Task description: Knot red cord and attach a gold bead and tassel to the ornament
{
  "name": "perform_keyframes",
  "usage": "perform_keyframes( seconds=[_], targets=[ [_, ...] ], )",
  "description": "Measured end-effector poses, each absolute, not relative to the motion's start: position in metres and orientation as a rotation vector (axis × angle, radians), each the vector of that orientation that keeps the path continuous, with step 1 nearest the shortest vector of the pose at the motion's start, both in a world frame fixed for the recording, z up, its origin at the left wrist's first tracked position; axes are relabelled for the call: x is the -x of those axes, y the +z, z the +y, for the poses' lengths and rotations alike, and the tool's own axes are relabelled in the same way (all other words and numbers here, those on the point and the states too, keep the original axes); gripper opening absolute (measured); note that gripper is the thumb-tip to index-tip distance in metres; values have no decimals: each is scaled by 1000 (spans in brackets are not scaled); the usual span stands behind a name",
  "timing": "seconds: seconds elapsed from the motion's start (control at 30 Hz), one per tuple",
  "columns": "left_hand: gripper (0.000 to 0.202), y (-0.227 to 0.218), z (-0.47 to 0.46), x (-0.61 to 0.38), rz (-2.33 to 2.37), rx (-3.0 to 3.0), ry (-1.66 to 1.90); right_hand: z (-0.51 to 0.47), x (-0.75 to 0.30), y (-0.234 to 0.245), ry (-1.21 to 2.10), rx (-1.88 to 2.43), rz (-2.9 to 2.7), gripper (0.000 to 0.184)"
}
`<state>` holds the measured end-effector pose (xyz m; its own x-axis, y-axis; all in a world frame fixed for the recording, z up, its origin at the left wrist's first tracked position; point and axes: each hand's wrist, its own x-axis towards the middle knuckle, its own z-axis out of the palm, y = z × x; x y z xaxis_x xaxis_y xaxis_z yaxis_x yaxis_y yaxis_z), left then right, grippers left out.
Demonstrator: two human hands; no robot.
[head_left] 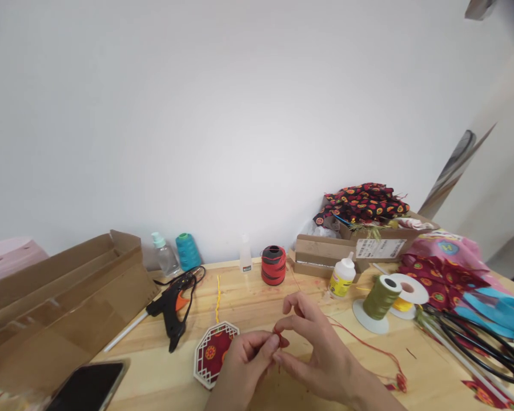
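Observation:
My left hand is closed in a pinch on a thin red cord, part of which is hidden by the fingers. Curled around the same spot, my right hand has its index fingertip and thumb at the cord, the other fingers raised. To the right, a length of red cord trails across the table and ends in a small tangled bunch. Partly behind my left wrist lies an octagonal frame with a white lattice edge and dark red patterned fabric, a yellow twisted cord running from its top.
On the left are a cardboard box, phone and black glue gun. A red thread spool, glue bottle and green spool stand beyond my hands. Black-handled scissors and fabric lie right.

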<state>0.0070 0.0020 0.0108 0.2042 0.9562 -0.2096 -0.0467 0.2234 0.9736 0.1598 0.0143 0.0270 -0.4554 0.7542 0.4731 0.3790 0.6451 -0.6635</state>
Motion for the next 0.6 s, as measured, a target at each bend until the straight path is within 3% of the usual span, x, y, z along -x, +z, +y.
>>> perform_keyframes(
  seconds=[0.17, 0.6],
  targets=[
    [41, 11, 1, -6, 1119, -1139, 933, 15, -159, 29, 697, 927, -2002, 14],
    [32, 10, -2, -6, 868, -901, 841, 23, -151, 23, 1435, 811, -1402, 14]
  ],
)
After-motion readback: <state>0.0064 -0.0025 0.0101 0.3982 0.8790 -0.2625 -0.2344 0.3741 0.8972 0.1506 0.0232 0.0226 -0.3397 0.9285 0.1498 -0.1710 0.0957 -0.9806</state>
